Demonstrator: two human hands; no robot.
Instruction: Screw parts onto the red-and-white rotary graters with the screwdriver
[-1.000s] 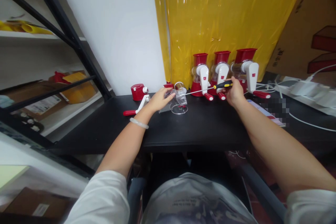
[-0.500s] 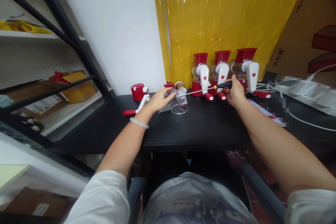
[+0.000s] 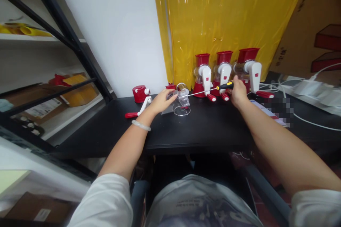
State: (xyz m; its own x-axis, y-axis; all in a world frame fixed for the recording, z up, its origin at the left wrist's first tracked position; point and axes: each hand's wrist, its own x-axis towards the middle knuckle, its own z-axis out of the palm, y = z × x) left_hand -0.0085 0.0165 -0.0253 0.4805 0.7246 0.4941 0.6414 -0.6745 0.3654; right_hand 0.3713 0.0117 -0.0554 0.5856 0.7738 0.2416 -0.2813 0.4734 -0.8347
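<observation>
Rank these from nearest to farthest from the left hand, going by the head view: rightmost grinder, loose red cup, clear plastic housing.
1. Clear plastic housing: held by the left hand.
2. Loose red cup: just to its left.
3. Rightmost grinder: well off to the right.

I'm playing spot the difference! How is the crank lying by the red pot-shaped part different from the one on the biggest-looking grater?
The loose crank lies on the black table, while the mounted crank hangs from the grater. The loose crank's grip points left; the mounted crank's points right. Both have white arms and red grips.
</observation>
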